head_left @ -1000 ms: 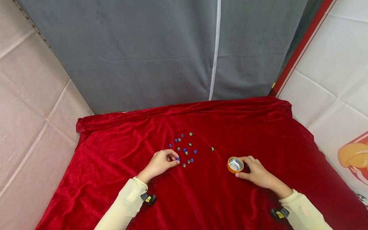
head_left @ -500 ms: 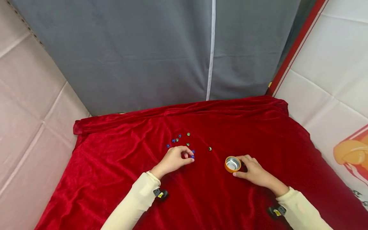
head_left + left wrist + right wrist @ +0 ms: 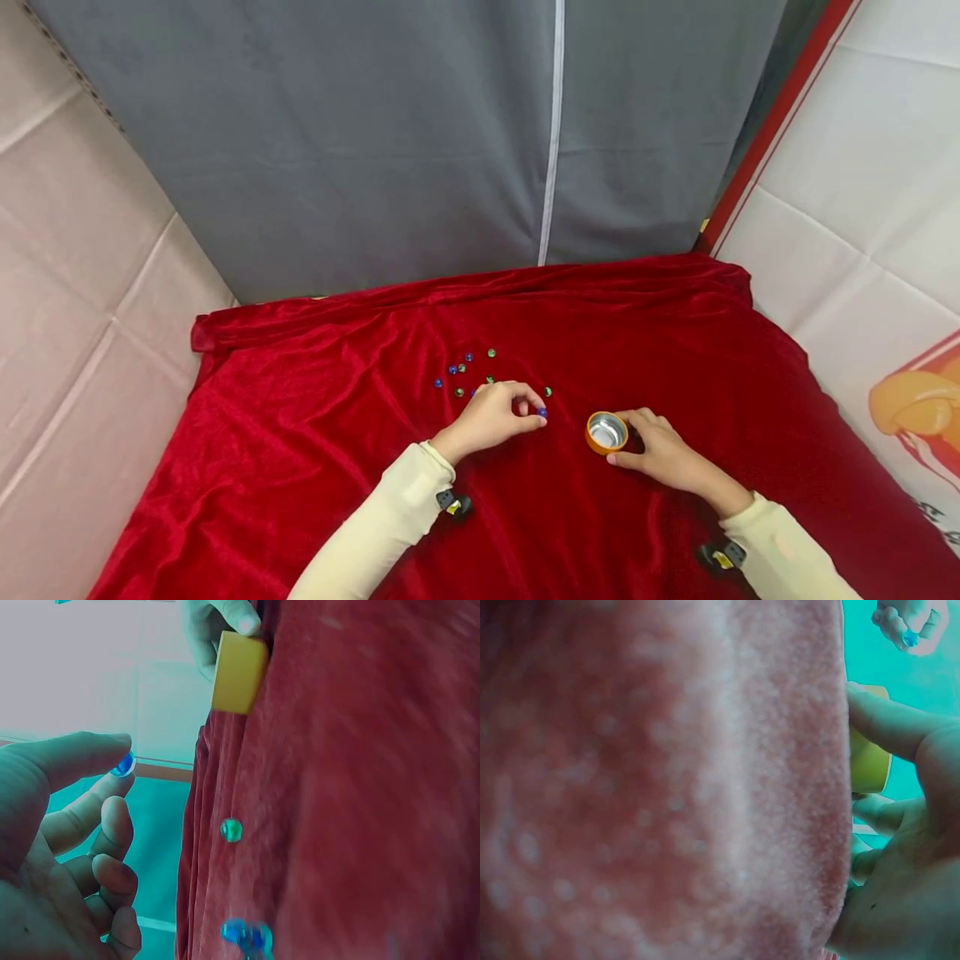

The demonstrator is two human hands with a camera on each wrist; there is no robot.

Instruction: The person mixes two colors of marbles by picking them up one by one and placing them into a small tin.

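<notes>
Between thumb and index finger my left hand pinches a blue marble, raised above the red cloth, its other fingers loosely curled. To the right, my right hand grips the side of a small orange cup with thumb and fingers; its silvery inside shows from above and holds nothing visible. In the left wrist view the orange cup stands on the cloth with fingers behind it. A green marble lies between my left hand and the cup. Some marbles are partly hidden behind the left hand.
Several blue and green marbles lie scattered behind the left hand. Wrinkled red velvet cloth covers the table, bunched into a ridge along the far edge. A grey curtain hangs behind; pale panels flank both sides.
My left hand has moved right toward the cup, carrying the blue marble off from the scattered ones. My right hand and the cup stay in place; the head view shifted slightly.
</notes>
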